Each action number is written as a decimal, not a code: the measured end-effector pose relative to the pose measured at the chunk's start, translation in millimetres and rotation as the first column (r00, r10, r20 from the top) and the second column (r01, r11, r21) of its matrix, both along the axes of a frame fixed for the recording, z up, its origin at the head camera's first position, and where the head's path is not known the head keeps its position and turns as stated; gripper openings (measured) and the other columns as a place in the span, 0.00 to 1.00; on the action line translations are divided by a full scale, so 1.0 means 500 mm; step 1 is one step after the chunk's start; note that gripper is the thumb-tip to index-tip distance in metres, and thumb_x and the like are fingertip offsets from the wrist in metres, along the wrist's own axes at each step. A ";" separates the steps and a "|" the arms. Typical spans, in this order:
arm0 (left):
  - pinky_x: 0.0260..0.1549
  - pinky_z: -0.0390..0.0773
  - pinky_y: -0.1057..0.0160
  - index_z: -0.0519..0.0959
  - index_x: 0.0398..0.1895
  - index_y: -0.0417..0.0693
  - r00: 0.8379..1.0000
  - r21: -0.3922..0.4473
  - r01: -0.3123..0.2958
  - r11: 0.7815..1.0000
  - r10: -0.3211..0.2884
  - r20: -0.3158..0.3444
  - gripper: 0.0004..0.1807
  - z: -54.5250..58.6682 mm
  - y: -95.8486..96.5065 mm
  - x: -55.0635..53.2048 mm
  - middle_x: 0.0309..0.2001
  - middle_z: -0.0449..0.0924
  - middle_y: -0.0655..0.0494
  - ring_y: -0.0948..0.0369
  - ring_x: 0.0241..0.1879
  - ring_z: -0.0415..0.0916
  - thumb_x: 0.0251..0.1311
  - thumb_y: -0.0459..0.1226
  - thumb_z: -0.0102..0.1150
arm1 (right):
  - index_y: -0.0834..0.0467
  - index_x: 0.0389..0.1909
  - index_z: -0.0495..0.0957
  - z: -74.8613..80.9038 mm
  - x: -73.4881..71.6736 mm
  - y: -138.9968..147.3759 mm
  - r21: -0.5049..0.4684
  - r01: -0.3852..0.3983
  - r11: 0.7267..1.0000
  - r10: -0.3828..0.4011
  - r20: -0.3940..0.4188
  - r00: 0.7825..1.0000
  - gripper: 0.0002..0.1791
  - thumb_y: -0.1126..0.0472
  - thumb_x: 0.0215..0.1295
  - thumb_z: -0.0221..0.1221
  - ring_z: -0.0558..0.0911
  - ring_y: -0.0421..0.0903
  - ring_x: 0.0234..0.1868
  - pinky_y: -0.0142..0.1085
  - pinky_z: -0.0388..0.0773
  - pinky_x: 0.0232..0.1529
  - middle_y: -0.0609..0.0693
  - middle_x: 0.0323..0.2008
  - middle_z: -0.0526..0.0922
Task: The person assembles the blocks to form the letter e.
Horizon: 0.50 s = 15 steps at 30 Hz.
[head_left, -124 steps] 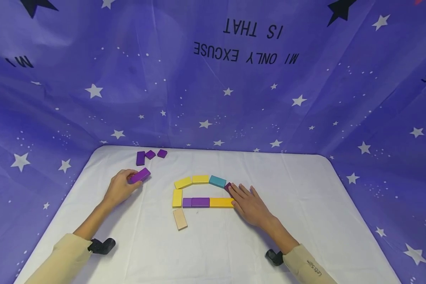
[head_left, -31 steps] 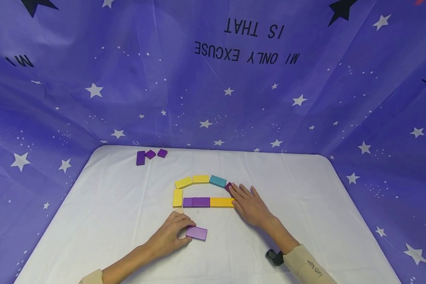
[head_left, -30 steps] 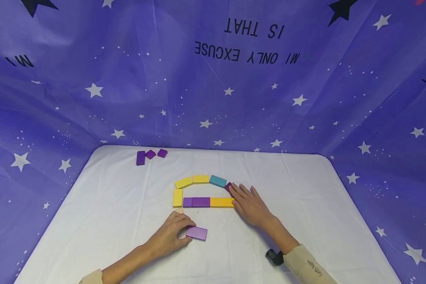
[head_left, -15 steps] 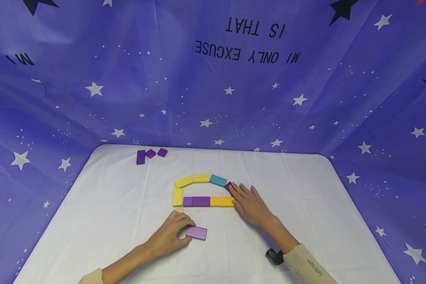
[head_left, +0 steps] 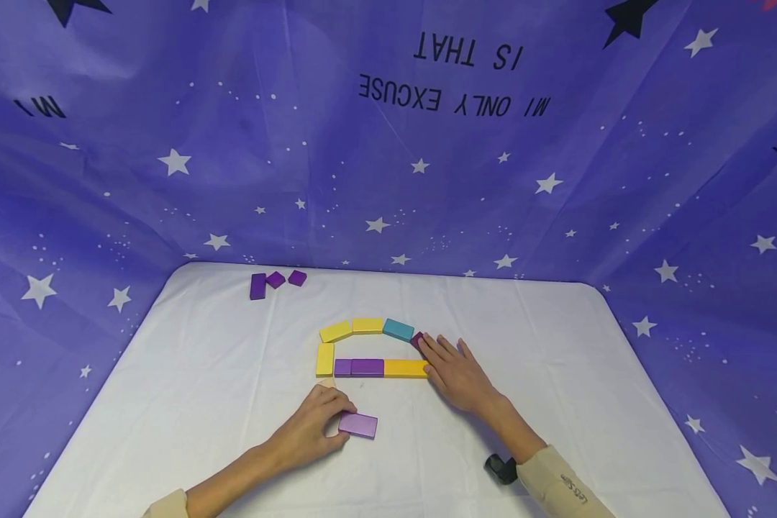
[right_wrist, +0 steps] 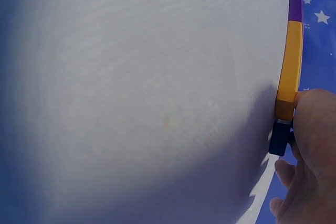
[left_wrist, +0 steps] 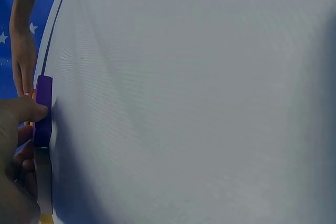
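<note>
My left hand (head_left: 309, 428) pinches a purple block (head_left: 359, 424) between thumb and fingers, at the front of a ring of blocks on the white cloth. Under its fingers a natural wood block (head_left: 327, 383) is mostly hidden; the left wrist view shows the purple block end to end with a pale block (left_wrist: 44, 177). My right hand (head_left: 461, 375) lies with fingers extended over the ring's right side, by a dark maroon block (head_left: 417, 339) and an orange block (head_left: 404, 368). In the right wrist view a dark block (right_wrist: 280, 137) sits against the orange block's end.
Yellow blocks (head_left: 325, 360) and a teal block (head_left: 398, 329) form the rest of the arc. Two purple blocks (head_left: 367, 367) continue the straight row. Several loose purple blocks (head_left: 257, 286) lie at the back left. A starry blue curtain (head_left: 388, 180) surrounds the table.
My left hand has carried the purple block from the back left to the ring's front, beside the wood block; over the last second it holds still there. My right hand has stayed put.
</note>
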<state>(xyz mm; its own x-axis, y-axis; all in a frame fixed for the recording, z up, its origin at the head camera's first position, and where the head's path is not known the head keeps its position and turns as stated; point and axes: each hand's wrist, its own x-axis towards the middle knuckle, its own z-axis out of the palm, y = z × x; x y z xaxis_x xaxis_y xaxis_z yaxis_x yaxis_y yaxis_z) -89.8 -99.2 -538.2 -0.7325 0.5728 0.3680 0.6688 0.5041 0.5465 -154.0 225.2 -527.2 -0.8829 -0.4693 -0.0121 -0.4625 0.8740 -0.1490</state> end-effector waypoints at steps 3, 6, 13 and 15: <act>0.50 0.74 0.60 0.82 0.45 0.49 0.999 -0.002 0.005 1.000 -0.005 0.047 0.20 0.005 -0.003 0.000 0.48 0.76 0.64 0.63 0.50 0.66 0.46 0.32 0.74 | 0.53 0.78 0.55 -0.001 0.000 0.000 -0.003 -0.001 1.000 0.001 -0.002 1.000 0.33 0.47 0.78 0.47 0.56 0.55 0.75 0.60 0.46 0.72 0.49 0.76 0.57; 0.52 0.74 0.61 0.81 0.49 0.48 0.994 0.017 0.014 1.000 -0.016 0.108 0.21 0.014 -0.007 -0.001 0.50 0.74 0.65 0.63 0.52 0.67 0.49 0.33 0.73 | 0.53 0.78 0.56 -0.002 0.001 0.000 -0.004 -0.003 1.000 0.003 -0.008 1.000 0.33 0.47 0.78 0.47 0.56 0.55 0.75 0.60 0.46 0.72 0.49 0.76 0.58; 0.44 0.77 0.64 0.79 0.51 0.42 0.992 0.127 0.013 0.992 -0.029 0.120 0.20 0.029 -0.018 -0.021 0.48 0.78 0.56 0.60 0.44 0.74 0.54 0.30 0.71 | 0.52 0.78 0.55 -0.005 -0.001 0.000 0.009 0.001 1.000 -0.001 -0.008 1.000 0.32 0.47 0.78 0.46 0.56 0.54 0.75 0.59 0.45 0.72 0.48 0.76 0.57; 0.43 0.78 0.63 0.79 0.51 0.40 0.994 0.159 -0.017 0.987 -0.001 0.112 0.20 0.032 -0.024 -0.035 0.47 0.80 0.52 0.59 0.42 0.76 0.54 0.28 0.70 | 0.53 0.78 0.56 -0.004 -0.001 0.000 0.008 -0.001 1.000 0.001 -0.009 1.000 0.32 0.47 0.78 0.47 0.57 0.55 0.75 0.59 0.45 0.72 0.49 0.76 0.57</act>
